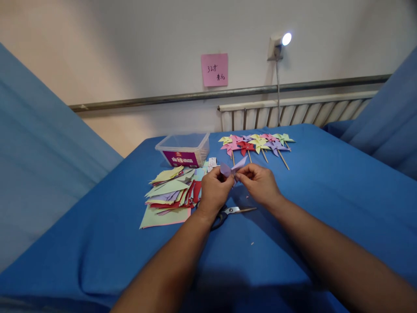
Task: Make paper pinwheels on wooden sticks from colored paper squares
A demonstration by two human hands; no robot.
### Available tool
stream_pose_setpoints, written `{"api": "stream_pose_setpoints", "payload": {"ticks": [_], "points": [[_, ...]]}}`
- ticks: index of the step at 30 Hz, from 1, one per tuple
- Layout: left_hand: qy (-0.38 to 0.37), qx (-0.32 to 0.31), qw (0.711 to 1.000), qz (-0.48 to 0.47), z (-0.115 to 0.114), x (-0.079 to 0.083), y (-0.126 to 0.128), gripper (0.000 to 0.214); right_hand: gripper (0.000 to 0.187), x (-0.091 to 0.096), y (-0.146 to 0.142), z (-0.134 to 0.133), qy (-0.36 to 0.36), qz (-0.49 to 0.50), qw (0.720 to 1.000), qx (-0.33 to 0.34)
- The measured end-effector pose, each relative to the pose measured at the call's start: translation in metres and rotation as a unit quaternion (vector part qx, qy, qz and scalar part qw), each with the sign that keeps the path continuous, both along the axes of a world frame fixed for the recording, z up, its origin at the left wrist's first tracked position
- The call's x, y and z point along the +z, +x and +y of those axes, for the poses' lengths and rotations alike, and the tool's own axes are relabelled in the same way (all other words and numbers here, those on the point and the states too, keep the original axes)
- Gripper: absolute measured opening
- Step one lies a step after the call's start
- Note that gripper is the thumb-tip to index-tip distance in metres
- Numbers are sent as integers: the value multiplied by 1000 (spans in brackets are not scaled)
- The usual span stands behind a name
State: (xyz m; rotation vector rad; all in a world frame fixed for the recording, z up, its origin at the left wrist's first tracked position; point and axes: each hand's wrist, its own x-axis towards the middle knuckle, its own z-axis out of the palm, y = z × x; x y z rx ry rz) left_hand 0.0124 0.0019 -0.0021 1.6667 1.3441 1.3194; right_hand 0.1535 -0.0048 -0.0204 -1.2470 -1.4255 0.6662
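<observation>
A purple paper pinwheel (pixel 239 164) is held up between my two hands above the middle of the table. My left hand (pixel 215 188) is closed on its left side, thumb and fingers pinching the folded paper. My right hand (pixel 259 182) pinches near the pinwheel's centre with thumb and forefinger. Whether a pin or other small part sits between those fingertips is hidden. Below my hands lie scissors (pixel 232 210) with dark handles, blades pointing right; my left wrist partly covers the handles.
A stack of coloured paper (pixel 169 191) lies left of my hands, with a clear plastic box (pixel 184 150) behind it. Several finished pinwheels on sticks (pixel 259 144) lie at the back right. Blue cloth (pixel 312 182) covers the table; a radiator (pixel 299 111) and wall stand behind.
</observation>
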Motion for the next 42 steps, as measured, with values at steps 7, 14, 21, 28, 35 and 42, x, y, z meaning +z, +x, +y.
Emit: {"api": "stream_pose_setpoints", "payload": {"ticks": [7,14,21,28,35,42], "points": [[11,0,1000,14,-2,4,0,8,13,0,1,4,39,-20,999,-9],[-31,-11,999,-42,3,-1,0,14,31,-8,-4,12,-12,174,983,61],[-65,-39,994,-80,5,-4,-3,21,30,1,2,12,-65,188,967,159],[-78,-72,990,-92,5,0,-3,20,27,7,8,8,-114,233,946,194],[-60,-55,996,-36,7,-5,-4,21,24,4,8,11,-105,246,946,180],[-46,-49,998,-13,3,-1,-4,17,24,-1,5,13,-82,235,957,152]]}}
